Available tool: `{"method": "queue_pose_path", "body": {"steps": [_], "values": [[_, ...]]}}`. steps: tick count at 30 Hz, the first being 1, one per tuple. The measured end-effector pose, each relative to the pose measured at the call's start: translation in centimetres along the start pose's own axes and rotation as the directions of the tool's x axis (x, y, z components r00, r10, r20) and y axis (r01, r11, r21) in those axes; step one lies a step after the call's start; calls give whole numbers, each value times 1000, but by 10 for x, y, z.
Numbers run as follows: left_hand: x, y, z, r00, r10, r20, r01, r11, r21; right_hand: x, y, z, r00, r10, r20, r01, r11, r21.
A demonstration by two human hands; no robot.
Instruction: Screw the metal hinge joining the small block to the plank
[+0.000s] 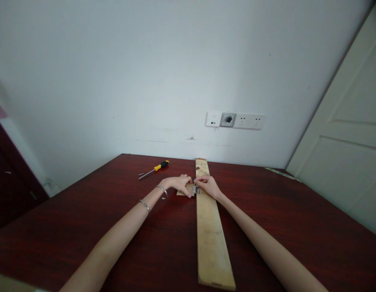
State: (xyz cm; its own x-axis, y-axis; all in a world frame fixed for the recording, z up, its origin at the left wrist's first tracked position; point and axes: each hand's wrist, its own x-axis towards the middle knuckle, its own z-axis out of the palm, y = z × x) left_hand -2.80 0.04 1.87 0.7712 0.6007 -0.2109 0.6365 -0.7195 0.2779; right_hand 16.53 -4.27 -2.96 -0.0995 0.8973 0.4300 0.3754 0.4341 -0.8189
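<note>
A long pale wooden board (210, 235) lies lengthwise on the dark red table. Against its left edge sits a small wooden piece (181, 193), with a silver metal hinge (196, 189) at the joint between the two. My left hand (181, 184) grips the small piece, thumb on the near side and fingers on the far side. On the board by the hinge rests my right hand (208, 185), thumb and fingers pinched together at the metal; anything between the fingertips is too small to make out.
Left of my hands lies a yellow-and-black screwdriver (157, 167), with a small screw-like metal piece (140, 174) near its tip. The table (121, 186) meets a white wall carrying sockets (248, 121). A patterned strip (282, 174) lies at the far right edge, near a white door (346, 142).
</note>
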Motion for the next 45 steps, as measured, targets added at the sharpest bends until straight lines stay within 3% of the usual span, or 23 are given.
{"method": "queue_pose_path", "body": {"steps": [14, 45], "values": [[2, 0, 1, 1000, 23, 6, -23, 1000, 9, 0, -2, 0, 998, -22, 67, 22, 1000, 6], [-3, 3, -2, 1000, 10, -15, -10, 1000, -16, 2, 4, 1, 994, -80, 77, 91, 986, -140]]}}
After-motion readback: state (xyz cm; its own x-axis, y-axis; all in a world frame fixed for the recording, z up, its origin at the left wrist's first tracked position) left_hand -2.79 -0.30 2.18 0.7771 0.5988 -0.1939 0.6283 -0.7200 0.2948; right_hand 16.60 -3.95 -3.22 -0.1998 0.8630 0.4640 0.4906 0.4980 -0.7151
